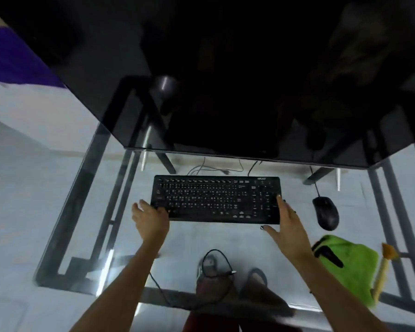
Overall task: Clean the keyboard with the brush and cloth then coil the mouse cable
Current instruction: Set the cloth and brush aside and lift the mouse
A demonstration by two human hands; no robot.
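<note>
At the near corners of the black keyboard (216, 200) on the glass desk (58, 195), the left hand (150, 218) grips its left end, fingertips hidden; the right hand (286, 222) lies open against the right end; mouse (325, 214), green cloth (347, 267) and blurred brush (383, 269) sit right; the cable (216, 267) loops nearer.

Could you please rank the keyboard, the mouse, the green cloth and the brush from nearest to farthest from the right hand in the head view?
From the right hand:
1. Keyboard, touched at its right end.
2. Mouse, just to the right, and green cloth, near the right forearm: too close to call.
3. Brush, lying along the cloth's far right edge.
</note>
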